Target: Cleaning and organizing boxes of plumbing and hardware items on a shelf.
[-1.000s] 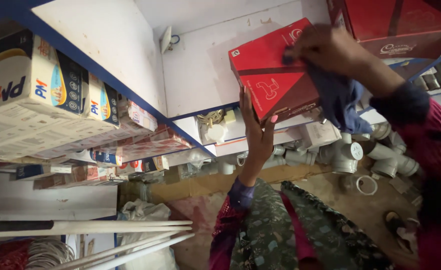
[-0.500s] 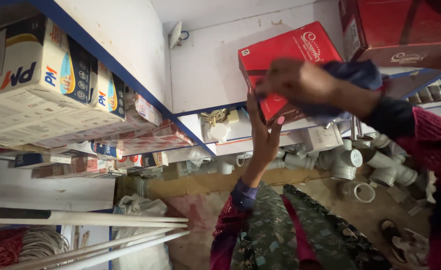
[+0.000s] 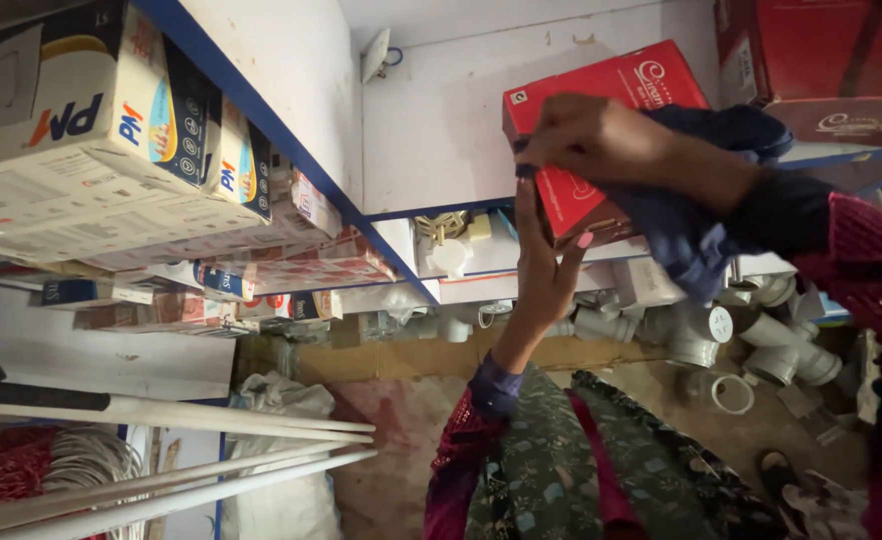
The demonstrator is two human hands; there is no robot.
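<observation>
A red cardboard box (image 3: 621,85) is held up in front of a white shelf wall. My left hand (image 3: 544,268) reaches up from below, its palm flat against the box's lower edge. My right hand (image 3: 601,140) comes in from the right and lies across the box's face, gripping a dark blue cloth (image 3: 696,235) that bunches and hangs over my wrist. The cloth hides part of the box's right side.
White and blue boxes (image 3: 111,150) fill a blue-edged shelf at left. More red boxes (image 3: 821,60) sit at top right. Grey pipe fittings (image 3: 701,335) lie piled at right, and long white pipes (image 3: 181,420) at lower left. A white plug (image 3: 451,250) hangs in the middle shelf.
My right hand with the cloth has slid from the box's upper right across its face toward the left. The box has shifted slightly right and up. My left hand stays under it.
</observation>
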